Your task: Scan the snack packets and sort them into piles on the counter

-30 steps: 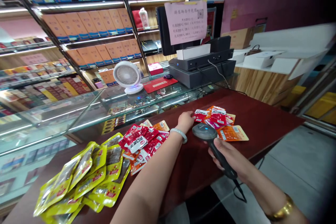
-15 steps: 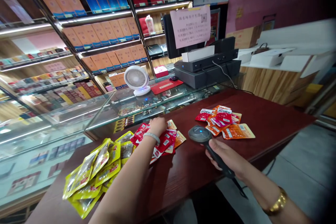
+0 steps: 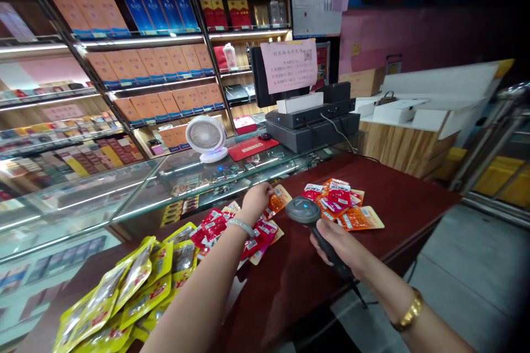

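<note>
My left hand (image 3: 257,199) pinches an orange snack packet (image 3: 280,199) by its near end, just above a heap of red and pink snack packets (image 3: 210,227). In my right hand (image 3: 337,242) is a dark handheld barcode scanner (image 3: 304,210), fingers wrapped round its handle. The scanner's head is beside the orange packet, a small gap apart. Beyond the scanner lies another pile of red and orange packets (image 3: 337,201). Yellow-edged clear packets (image 3: 144,292) are heaped at the lower left, partly behind my left forearm.
The packets lie on a dark red tabletop (image 3: 408,185). Behind it runs a glass display counter (image 3: 141,190) with a small white fan (image 3: 206,135) and a cash register with a monitor (image 3: 256,80). Boxed goods fill the shelves (image 3: 144,63). The scanner's cable hangs over the front edge.
My left hand has lifted from the red heap, drawing out an orange packet toward the scanner. The scanner stays in my right hand. The whole view has shifted a little.
</note>
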The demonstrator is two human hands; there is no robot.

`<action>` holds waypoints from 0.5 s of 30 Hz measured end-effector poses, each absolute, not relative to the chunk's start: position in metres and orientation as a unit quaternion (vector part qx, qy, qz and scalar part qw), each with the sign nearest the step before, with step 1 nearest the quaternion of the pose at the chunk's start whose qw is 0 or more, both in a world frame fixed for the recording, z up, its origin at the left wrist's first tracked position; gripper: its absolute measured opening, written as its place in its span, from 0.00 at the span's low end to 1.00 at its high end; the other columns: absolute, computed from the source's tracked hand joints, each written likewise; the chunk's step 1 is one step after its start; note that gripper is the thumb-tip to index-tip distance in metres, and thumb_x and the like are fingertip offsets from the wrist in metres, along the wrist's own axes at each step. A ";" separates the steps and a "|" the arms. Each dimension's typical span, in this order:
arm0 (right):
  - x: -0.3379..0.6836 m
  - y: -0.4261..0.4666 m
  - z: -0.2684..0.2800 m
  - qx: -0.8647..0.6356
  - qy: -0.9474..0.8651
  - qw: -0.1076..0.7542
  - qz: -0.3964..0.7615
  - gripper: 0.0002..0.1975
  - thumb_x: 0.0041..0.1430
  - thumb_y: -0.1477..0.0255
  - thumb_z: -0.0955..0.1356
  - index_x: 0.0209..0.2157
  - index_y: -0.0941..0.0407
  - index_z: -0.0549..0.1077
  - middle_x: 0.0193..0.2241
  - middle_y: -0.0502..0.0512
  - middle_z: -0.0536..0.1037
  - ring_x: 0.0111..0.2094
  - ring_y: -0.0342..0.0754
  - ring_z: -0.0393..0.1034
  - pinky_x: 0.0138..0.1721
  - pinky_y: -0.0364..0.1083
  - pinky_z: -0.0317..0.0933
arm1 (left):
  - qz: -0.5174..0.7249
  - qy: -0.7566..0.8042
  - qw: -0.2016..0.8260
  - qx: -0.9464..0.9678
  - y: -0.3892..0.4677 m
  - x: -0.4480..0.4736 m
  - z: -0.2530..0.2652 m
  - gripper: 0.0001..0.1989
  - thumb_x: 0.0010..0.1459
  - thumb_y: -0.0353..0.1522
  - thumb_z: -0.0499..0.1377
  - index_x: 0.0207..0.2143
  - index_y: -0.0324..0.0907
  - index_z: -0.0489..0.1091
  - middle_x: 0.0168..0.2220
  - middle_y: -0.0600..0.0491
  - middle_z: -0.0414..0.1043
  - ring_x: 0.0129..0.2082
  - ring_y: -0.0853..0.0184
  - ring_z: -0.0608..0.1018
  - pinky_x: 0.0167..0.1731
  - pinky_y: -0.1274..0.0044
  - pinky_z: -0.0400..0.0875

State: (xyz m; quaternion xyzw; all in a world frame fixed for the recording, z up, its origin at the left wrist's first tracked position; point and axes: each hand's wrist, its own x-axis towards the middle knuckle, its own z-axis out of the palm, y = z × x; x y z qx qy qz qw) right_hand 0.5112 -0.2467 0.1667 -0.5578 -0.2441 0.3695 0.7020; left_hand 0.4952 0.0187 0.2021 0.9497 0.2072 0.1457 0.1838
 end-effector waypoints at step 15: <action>0.540 -0.260 0.159 -0.570 -0.190 0.712 0.363 0.30 0.51 0.40 0.68 0.35 0.55 0.67 0.19 0.42 0.66 0.14 0.36 0.56 0.14 0.37 0.49 | 0.138 0.246 0.378 0.882 -0.009 0.551 0.159 0.08 0.58 0.30 0.57 0.30 0.38 0.76 0.25 0.49 0.76 0.28 0.66 0.78 0.32 0.75 0.72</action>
